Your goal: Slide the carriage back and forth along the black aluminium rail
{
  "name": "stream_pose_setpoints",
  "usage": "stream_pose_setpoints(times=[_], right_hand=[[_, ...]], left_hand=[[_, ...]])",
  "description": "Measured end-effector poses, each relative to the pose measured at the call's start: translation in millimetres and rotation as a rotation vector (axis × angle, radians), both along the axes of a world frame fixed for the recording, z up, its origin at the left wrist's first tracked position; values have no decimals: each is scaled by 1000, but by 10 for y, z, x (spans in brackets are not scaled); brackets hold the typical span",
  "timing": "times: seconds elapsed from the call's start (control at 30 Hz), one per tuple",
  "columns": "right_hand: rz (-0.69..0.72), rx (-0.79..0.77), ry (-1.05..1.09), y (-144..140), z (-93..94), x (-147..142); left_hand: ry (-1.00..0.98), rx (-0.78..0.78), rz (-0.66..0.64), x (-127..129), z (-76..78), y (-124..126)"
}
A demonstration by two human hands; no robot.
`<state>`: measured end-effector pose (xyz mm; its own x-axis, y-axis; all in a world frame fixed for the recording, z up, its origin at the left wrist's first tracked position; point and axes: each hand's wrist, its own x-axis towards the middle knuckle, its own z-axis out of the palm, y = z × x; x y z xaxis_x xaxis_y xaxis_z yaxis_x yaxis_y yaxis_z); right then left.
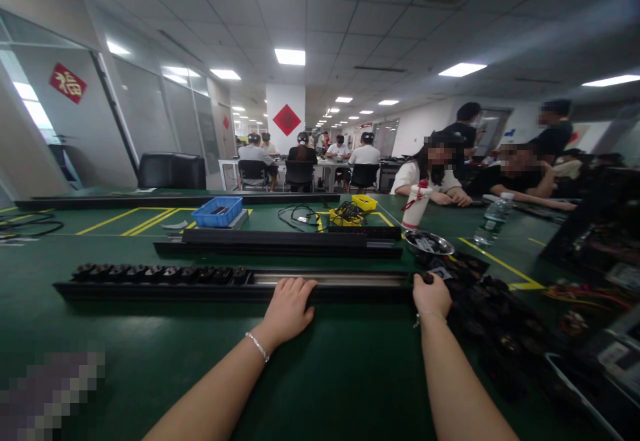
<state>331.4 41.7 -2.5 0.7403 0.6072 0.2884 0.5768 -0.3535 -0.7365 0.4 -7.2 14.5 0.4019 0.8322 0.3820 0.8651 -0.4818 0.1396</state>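
Observation:
A long black rail [330,280] lies across the green table in front of me, with a row of several black socket modules [160,272] seated in its left half. My left hand [287,309] rests on the rail's near edge at the middle, fingers over the rim. At the rail's right end my right hand [431,296] is closed around a small black part. Just right of that hand lies a heap of loose black modules [495,321]. Each wrist wears a thin bracelet.
A second black rail [280,241] lies behind the first. Farther back stand a blue bin [217,212], a yellow bin [364,202] with cables, a metal bowl [429,243], a white bottle [416,206] and a water bottle [493,220]. Seated people work at the far right.

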Motion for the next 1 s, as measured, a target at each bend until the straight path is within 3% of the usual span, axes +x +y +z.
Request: stream_pose_setpoints(times=[0.47,0.67,0.77,0.9,1.0], right_hand=[[-191,425,-63,-17,84,144],[-178,526,-102,2,74,89],[-92,504,-280,-13,101,-88],[272,378,-472,-14,116,-432],[502,154,-571,-18,113,-626]], left_hand=[[3,26,-15,-12,-19,10],[-5,20,-11,-15,-22,10],[-15,40,-11,-13,-38,17],[-48,87,-26,-6,-64,24],[-78,121,-43,-16,-44,39]])
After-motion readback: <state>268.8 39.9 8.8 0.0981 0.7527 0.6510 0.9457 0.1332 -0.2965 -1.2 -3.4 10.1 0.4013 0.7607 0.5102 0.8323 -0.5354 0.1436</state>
